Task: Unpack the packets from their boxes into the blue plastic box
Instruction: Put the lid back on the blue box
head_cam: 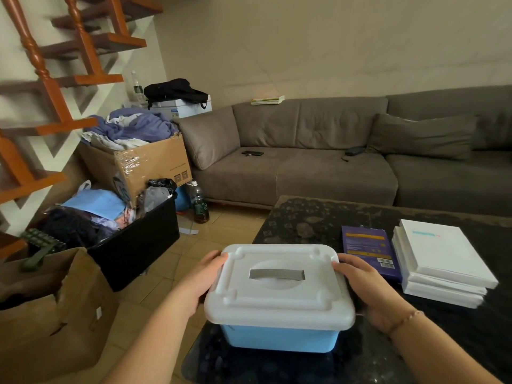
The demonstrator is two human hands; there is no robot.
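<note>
Both hands on the blue plastic box (279,338), one per side: left hand (206,277) curled round the left edge of the white lid (277,284), fingertips hooked over the rim; right hand (360,284) gripping the right edge likewise, thumb up on the lid's corner. Box at the near corner of the dark table (318,217), lid closed, grey handle (276,274) lying flat in its recess. Whether resting on the table or held just above it, impossible to tell. Just to the right, a purple box (368,249) lying flat, and beside that a stack of white boxes (443,261), all apparently sealed. Probably the opening step: lid off first, nothing unpacked so far. Best done by lifting both edges evenly, thumbs pushing up at the corners, so the lid frees without the light base tipping or sliding off the table's corner. Wise to shift the base further in from the edge before letting go, then to park the lid on bare table, well away from the stack, leaving room for opening each carton near the mouth.
</note>
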